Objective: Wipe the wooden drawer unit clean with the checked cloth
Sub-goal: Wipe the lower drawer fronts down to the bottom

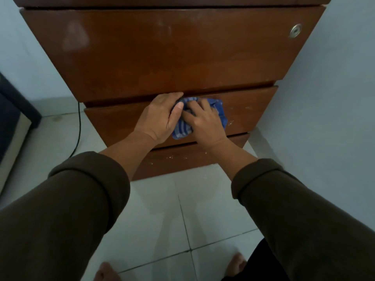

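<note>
The brown wooden drawer unit (162, 57) fills the upper part of the head view, with three drawer fronts stacked. A blue and white checked cloth (220, 110) is bunched against the middle drawer front (251, 112). My right hand (205, 122) presses on the cloth with fingers curled over it. My left hand (162, 116) grips the cloth's left side, its fingers reaching up to the gap above the middle drawer. White specks mark the middle and bottom drawer (182, 159) fronts.
A round metal lock (295, 30) sits at the top drawer's right end. Pale walls flank the unit on both sides. A black cable (78, 126) runs down over the white tiled floor (182, 209) at left, beside dark furniture (12, 110). My bare feet show at the bottom.
</note>
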`<state>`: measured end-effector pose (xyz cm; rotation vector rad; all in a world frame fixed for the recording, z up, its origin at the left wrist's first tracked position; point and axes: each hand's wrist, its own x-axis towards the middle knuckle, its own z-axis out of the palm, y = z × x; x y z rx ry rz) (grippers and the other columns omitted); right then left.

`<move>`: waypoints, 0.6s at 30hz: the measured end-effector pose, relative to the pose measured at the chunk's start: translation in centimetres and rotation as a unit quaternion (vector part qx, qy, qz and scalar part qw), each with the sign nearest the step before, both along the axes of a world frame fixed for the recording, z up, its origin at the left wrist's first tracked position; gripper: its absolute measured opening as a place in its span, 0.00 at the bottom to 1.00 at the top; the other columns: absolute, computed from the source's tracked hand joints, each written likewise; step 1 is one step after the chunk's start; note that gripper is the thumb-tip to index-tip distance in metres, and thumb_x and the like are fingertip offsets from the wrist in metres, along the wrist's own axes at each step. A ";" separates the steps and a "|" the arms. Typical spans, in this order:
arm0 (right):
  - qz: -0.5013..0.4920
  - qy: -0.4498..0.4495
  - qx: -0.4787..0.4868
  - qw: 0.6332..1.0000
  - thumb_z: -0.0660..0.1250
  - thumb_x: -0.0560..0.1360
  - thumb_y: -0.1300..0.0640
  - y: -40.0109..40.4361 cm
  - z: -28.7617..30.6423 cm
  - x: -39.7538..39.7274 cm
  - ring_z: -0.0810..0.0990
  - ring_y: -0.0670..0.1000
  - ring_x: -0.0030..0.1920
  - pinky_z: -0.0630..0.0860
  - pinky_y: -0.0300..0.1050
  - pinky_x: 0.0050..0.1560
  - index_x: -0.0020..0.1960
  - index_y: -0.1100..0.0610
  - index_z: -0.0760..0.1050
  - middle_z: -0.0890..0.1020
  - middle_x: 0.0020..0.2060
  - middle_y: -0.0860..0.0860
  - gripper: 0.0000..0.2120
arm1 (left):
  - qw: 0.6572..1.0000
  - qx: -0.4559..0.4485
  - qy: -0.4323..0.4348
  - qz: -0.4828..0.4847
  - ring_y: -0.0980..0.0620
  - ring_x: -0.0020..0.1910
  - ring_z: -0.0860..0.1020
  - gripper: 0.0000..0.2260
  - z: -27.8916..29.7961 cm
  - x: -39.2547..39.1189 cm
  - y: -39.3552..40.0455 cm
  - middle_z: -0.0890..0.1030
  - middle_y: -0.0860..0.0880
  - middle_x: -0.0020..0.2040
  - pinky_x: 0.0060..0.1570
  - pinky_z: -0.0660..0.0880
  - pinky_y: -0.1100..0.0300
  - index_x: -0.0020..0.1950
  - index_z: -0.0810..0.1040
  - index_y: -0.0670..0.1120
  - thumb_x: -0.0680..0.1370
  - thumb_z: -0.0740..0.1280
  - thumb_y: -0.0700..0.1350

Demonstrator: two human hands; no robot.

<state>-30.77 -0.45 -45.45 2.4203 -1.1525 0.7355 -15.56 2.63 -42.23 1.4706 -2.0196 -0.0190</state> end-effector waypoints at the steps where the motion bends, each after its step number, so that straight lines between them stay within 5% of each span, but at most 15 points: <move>1: 0.003 0.009 0.037 0.999 0.72 0.66 0.58 0.0 -1.2 -0.1 0.66 0.57 0.50 0.75 0.49 0.33 0.48 0.57 0.82 0.82 0.47 0.57 0.11 | 1.000 -0.006 -0.011 -0.004 0.42 0.65 0.73 0.28 -0.4 0.2 -0.3 0.77 0.41 0.64 0.63 0.68 0.54 0.67 0.73 0.39 0.79 0.46 0.55; 7: 0.000 0.097 0.233 0.968 0.77 0.58 0.65 -0.7 -9.0 -1.0 0.80 0.65 0.44 0.81 0.56 0.33 0.45 0.60 0.84 0.82 0.46 0.60 0.15 | 0.995 -0.096 -0.031 -0.006 0.41 0.62 0.76 0.20 -2.8 0.3 -1.4 0.79 0.40 0.62 0.65 0.68 0.51 0.64 0.76 0.38 0.80 0.53 0.45; 12: -0.037 0.183 0.322 0.928 0.59 0.79 0.61 -1.0 -10.8 -0.7 0.66 0.59 0.67 0.72 0.53 0.59 0.68 0.55 0.71 0.68 0.68 0.55 0.18 | 0.992 -0.113 -0.046 -0.016 0.42 0.61 0.75 0.20 -3.2 0.6 -1.9 0.78 0.41 0.63 0.63 0.70 0.50 0.65 0.76 0.38 0.81 0.53 0.46; 18: -0.040 0.191 0.357 0.913 0.60 0.78 0.62 0.0 -8.3 -0.9 0.67 0.59 0.65 0.74 0.53 0.57 0.70 0.53 0.69 0.69 0.66 0.55 0.21 | 0.995 -0.087 -0.043 -0.001 0.43 0.61 0.75 0.19 -2.7 0.3 -1.4 0.79 0.42 0.62 0.64 0.69 0.52 0.65 0.76 0.40 0.80 0.56 0.45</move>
